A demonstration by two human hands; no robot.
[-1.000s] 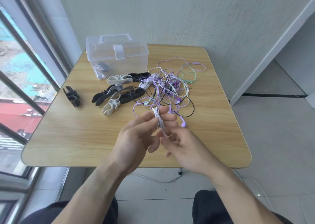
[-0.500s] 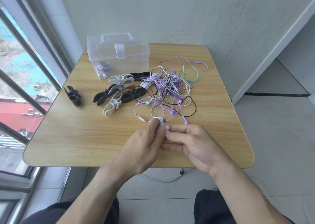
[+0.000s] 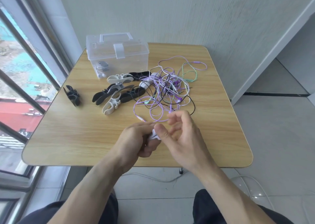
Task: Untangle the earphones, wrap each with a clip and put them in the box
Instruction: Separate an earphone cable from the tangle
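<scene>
wooden table (image 3: 71, 138) under both hands, clear lidded box (image 3: 117, 56) far beyond the fingers, tangled earphones (image 3: 163, 90) just past the fingertips, left hand (image 3: 136, 138) gripping a white coiled earphone (image 3: 154, 136), right hand (image 3: 182, 135) thumb pressing it, fingers loosely curled

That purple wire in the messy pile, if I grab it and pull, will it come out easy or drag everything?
It would probably drag things along: the purple wire loops through the black wire and others in the tangle. It looks thin and floppy, lying in loose curls, so it should bend rather than hold shape. It likely weighs very little.
</scene>
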